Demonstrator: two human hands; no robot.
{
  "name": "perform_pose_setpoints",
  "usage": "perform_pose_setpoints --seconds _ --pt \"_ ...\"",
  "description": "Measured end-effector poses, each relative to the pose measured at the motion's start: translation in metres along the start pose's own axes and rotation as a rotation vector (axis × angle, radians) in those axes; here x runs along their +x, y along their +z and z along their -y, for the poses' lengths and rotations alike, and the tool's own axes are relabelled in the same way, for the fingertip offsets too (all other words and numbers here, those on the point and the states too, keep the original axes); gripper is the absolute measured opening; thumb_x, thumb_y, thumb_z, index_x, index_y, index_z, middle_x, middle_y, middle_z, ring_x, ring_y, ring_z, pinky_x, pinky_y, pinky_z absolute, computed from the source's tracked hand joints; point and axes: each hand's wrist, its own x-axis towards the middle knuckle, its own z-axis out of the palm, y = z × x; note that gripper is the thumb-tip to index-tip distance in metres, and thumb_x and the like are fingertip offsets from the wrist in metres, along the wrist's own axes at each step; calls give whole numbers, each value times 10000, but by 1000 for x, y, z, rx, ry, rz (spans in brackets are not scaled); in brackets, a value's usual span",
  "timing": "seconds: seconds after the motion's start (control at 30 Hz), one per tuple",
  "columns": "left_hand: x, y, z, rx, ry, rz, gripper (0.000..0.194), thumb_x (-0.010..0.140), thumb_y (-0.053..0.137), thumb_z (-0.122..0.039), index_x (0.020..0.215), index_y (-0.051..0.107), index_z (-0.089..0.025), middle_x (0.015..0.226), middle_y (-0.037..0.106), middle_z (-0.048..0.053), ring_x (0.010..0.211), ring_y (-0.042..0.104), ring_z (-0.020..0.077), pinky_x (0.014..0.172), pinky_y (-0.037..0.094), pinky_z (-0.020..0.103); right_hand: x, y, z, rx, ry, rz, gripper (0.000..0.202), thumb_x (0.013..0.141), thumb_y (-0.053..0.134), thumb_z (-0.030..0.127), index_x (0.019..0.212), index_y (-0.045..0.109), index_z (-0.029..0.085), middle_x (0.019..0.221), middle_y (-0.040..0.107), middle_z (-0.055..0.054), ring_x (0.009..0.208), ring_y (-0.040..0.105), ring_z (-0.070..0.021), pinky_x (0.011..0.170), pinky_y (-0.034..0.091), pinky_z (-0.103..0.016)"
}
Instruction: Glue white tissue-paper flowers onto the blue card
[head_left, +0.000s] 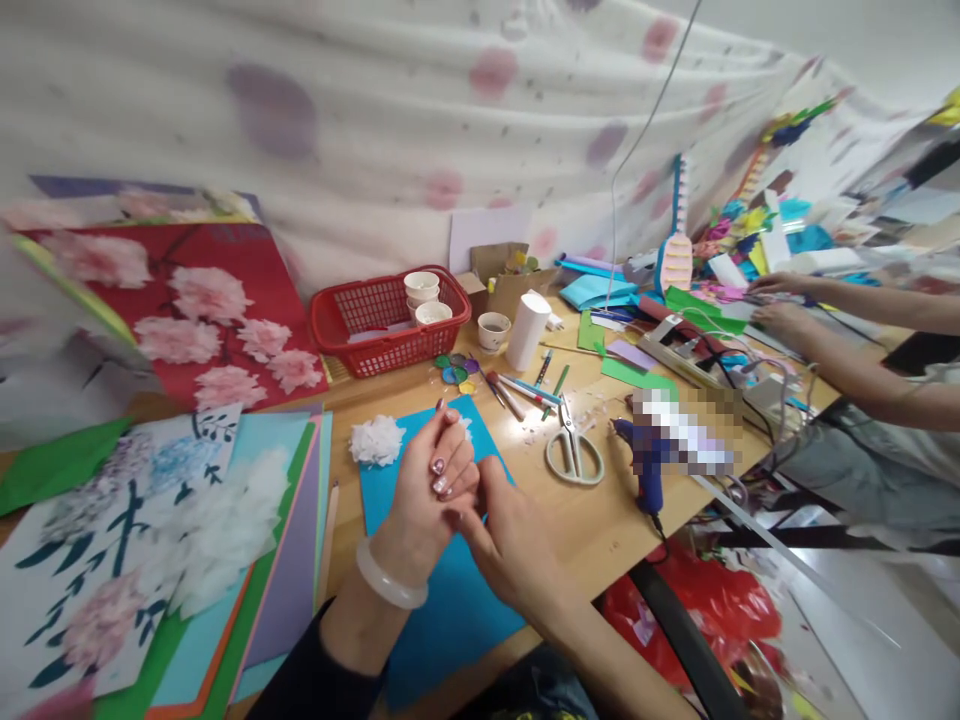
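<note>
My left hand (431, 475), with a pale bangle at the wrist, is raised above a blue card sheet (442, 630). Its fingers curl in toward the palm. My right hand (514, 535) meets it from the side, fingers bent and touching the left palm and fingers. Whatever lies between the hands, if anything, is hidden. A white paper flower (377, 441) rests on the card's upper left corner. Another bit of white shows behind my left fingertips. Scissors (574, 455) lie to the right of my hands, and a blue glue gun (651, 460) lies beyond them.
A red basket (390, 345) with paper cups stands at the back, beside a white cylinder (528, 330). Paints (455, 372) and brushes (510, 395) lie before it. Flower pictures (217, 300) and coloured sheets (285, 570) fill the left. Another person's hands (784, 305) work at right.
</note>
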Motion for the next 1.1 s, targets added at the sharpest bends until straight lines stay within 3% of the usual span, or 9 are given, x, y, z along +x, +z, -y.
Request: perform_pose_setpoints --seconds 0.17,0.3,0.47,0.57,0.67,0.77,0.87,0.93,1.1 --pt "4 -6 5 -41 95 -17 500 1073 270 -214 635 498 -136 380 340 -80 275 328 22 318 241 147 12 12 -7 50 13 -5 452 1004 361 487 693 547 218 481 519 15 426 476 -138 483 308 -259" --pt "7 -14 5 6 95 -83 423 1051 313 -212 725 570 -134 507 519 -24 432 540 85 464 456 201 5 9 -23 234 5 -204 555 1003 369 522 552 489 222 452 507 18 425 476 -122 505 363 -252" --pt "-3 -22 -5 101 22 -121 402 1045 338 -301 881 648 -105 851 726 110 806 729 207 781 576 358 26 -3 -20 653 79 -524 517 936 483 611 615 577 216 827 735 -59 871 676 -189 809 504 -306" --pt "-14 -27 -13 131 -3 -73 421 1037 348 -382 979 660 -105 1093 721 156 1044 702 272 890 548 397 47 -3 -5 1217 224 -417 552 873 568 648 547 441 221 847 768 -60 948 710 -196 895 526 -332" --pt "-26 -33 -21 166 -3 -14 423 1028 362 -421 1030 663 -123 1180 703 146 1123 671 288 937 523 412 59 -4 7 1574 429 -279 551 882 616 574 538 380 214 567 671 20 632 693 -114 674 566 -228" --pt "-38 -42 -32 282 -59 71 388 1001 430 -415 1048 675 -118 1221 691 165 1130 666 306 945 517 424 61 -12 7 1701 459 -185 513 935 587 497 558 396 205 350 383 126 268 336 -26 354 372 -115" --pt "-45 -53 -46 444 -106 133 293 899 609 -344 1042 696 -104 1211 697 172 1073 688 307 947 521 418 59 -26 -3 1627 445 -153 526 937 582 503 547 400 200 320 297 134 232 182 -20 257 205 -118" --pt "-47 -58 -53 545 -11 113 245 816 711 -273 1012 710 -125 1136 728 135 1007 704 273 931 533 396 58 -33 -12 1582 430 -211 524 943 580 490 543 413 197 322 303 127 237 192 -22 257 216 -122" --pt "-44 -59 -44 945 644 -42 226 689 827 -102 884 742 -178 896 730 28 857 663 144 796 522 198 61 -30 -22 1694 498 -305 523 1001 513 408 533 392 208 442 493 74 367 479 -43 565 560 -170"
